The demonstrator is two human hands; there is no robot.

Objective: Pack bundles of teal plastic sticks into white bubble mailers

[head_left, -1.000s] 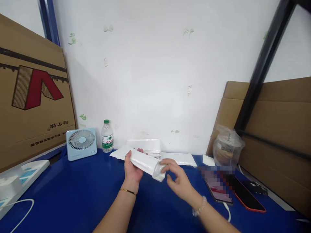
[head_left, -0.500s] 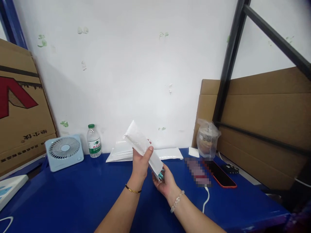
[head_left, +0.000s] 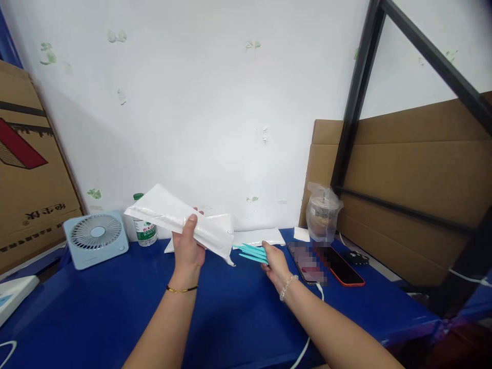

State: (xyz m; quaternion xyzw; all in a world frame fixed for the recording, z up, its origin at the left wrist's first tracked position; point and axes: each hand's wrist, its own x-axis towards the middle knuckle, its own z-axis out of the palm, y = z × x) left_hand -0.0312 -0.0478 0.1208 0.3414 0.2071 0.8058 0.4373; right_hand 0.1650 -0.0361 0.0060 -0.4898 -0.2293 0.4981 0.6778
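My left hand is closed around a white mailer bag, thumb on its near face. The bag is tilted above the blue table, its lower end pointing right toward my other hand. Between the fingers of my right hand is a bunch of thin turquoise pointed sticks, several together, their tips toward the bag's end but apart from it. Their exact kind is hard to make out. Behind, against the wall, lies another white mailer bag, while more white packaging is partly hidden behind my left hand.
At the left stand a light blue fan and a water bottle, partly covered by the bag. To the right are a charging phone with a white cable, a red-edged phone and a bagged drink cup. Cardboard lines the right side.
The turquoise sticks, earlier mostly hidden at the bag's lower end, are now out in my right hand. My left hand has moved left with the bag, which lies flatter. The view has shifted slightly.
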